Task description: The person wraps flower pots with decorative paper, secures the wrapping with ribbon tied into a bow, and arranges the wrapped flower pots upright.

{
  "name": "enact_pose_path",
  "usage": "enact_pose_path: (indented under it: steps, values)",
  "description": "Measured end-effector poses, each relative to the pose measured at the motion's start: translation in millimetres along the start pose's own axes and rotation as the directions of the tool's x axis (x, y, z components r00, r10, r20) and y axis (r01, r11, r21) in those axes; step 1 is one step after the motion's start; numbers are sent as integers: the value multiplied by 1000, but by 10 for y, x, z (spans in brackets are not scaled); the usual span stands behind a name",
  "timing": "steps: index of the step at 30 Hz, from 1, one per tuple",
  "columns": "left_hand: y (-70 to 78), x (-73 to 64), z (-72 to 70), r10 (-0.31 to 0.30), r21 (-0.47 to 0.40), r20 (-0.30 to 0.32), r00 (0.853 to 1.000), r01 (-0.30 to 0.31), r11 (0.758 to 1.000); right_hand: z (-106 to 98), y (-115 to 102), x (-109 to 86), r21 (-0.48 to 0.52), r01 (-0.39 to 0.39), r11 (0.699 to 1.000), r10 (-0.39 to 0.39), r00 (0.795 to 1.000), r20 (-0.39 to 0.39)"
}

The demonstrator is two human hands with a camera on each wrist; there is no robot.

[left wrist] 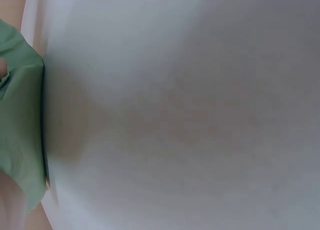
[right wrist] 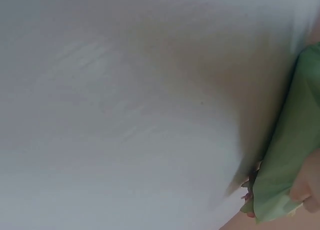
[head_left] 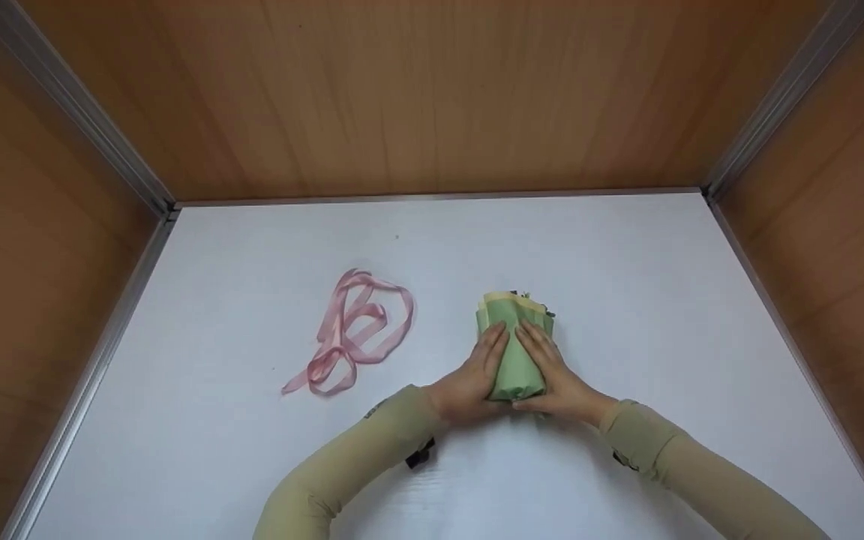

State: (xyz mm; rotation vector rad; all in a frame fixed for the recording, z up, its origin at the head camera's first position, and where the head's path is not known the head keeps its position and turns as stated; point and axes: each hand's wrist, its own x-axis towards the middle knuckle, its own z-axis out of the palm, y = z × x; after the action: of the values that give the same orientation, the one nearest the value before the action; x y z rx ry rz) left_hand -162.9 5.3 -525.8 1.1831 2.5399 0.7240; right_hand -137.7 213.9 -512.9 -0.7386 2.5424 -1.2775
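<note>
- A paper bundle wrapped in light green [head_left: 514,367] is set just toward three o'clock from the middle of the white, flat bench [head_left: 207,300], with its mouth at twelve o'clock and its gathered end at six.
- It is pressed from eight o'clock by the left hand [head_left: 468,384] and from four o'clock by the right hand [head_left: 558,381]; each grip is spread wide, with mostly straight fingers laid along the paper and the thumb near the gathered end.
- Should the pressure be eased, the wrap could be sprung loose, since no tie is seen around it.
- Should it be squeezed too hard, the thin paper could be creased or torn, and whatever is inside could be crushed.
- Should the mouth be tipped downward, the contents could be spilled toward twelve o'clock.
- The green wrap serves as the container: it is lined with a pale yellow sheet [head_left: 502,298], and small leaf-like pieces [right wrist: 248,206] are shown at the mouth; the rest is hidden.
- A long pink satin-like ribbon [head_left: 336,341] is left loosely looped at nine o'clock, well apart; its overlapping loops could be snarled if one end were pulled.
</note>
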Motion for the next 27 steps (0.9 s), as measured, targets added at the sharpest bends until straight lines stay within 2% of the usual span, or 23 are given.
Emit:
enact_pose_path:
  steps: [10, 15, 19, 23, 26, 27]
  values:
    - [96, -202, 20, 30, 57, -5, 1000, -30, 998, 128, -76, -132, 4, 9, 1000, -9, 1000, 17]
    - [127, -255, 24, -1, 88, 1, 1000, 1, 996, 159, -83, -134, -26, 28, 999, -27, 1000, 16]
    - [144, -279, 43, -11, 123, -30, 1000, 15, 992, 160, -55, -111, -79, 80, 994, -80, 997, 3]
    - [151, -281, 71, 13, 173, -79, 997, 1, 985, 147, -14, -95, -232, 187, 955, -200, 979, -33]
    - [148, -280, 93, 22, 245, -98, 995, 2, 969, 140, 2, -85, -333, 252, 909, -280, 959, -38]
    - [148, -281, 96, 19, 269, -99, 995, 8, 963, 136, 0, -81, -345, 260, 902, -289, 957, -33]
